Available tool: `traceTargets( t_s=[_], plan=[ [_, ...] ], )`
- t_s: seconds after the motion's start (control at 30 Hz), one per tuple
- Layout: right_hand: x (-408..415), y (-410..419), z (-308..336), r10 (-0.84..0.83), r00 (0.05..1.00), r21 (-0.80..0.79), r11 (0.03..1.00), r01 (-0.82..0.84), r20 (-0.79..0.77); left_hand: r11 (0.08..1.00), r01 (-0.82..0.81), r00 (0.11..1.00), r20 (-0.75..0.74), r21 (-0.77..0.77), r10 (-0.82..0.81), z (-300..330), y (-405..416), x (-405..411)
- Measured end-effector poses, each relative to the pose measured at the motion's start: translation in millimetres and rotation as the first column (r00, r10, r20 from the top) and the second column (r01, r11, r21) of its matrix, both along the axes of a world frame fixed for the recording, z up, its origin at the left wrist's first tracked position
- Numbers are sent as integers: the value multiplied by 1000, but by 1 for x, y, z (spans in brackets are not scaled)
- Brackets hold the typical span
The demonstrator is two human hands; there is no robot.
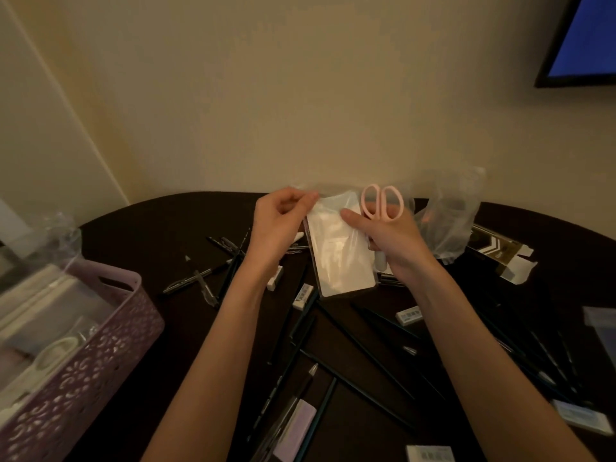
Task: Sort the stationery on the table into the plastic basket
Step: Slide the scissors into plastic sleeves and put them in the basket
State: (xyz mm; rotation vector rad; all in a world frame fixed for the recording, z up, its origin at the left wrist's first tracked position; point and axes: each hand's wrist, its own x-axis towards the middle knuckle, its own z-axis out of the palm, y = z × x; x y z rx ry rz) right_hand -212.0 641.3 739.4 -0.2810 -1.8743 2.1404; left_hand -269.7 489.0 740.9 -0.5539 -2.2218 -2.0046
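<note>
Above the dark table I hold a flat white packet in a clear plastic sleeve [340, 251]. My left hand [280, 221] pinches the sleeve's top left edge. My right hand [390, 238] grips pink-handled scissors [383, 203], handles up, and its thumb presses on the packet. The purple plastic basket [96, 348] stands at the left with several items inside. Dark pencils [363, 348] and pens [196, 278] lie scattered on the table, along with white erasers [409, 315].
A crumpled clear plastic bag [446, 225] and an opened cardboard box [503, 258] lie at the back right. A lilac eraser [296, 428] lies near the front edge. The wall stands right behind the table. A screen [586, 38] hangs upper right.
</note>
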Motion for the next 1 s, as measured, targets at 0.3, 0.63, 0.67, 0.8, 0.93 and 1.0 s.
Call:
traceTargets(
  t_s=[0.3, 0.63, 0.67, 0.8, 0.93, 1.0],
  plan=[
    [4, 1, 7, 35, 998, 128, 991, -29, -45, 997, 40, 999, 23, 66, -41, 13, -6, 7],
    [5, 11, 4, 25, 989, 231, 971, -59, 147, 845, -300, 905, 413, 443, 104, 10, -24, -6],
    [4, 12, 3, 29, 987, 236, 970, -67, 158, 835, -322, 893, 436, 446, 112, 9, -24, -7],
    [1, 15, 2, 164, 971, 172, 966, -194, 173, 829, -357, 872, 472, 431, 131, 5, -24, -8],
    [-2, 18, 0, 253, 961, 87, 961, -263, 113, 816, -375, 856, 503, 441, 121, 2, -23, -11],
    [-1, 16, 0, 229, 969, 152, 958, -242, 95, 805, -383, 851, 512, 453, 116, 0, -23, -12]
  ],
)
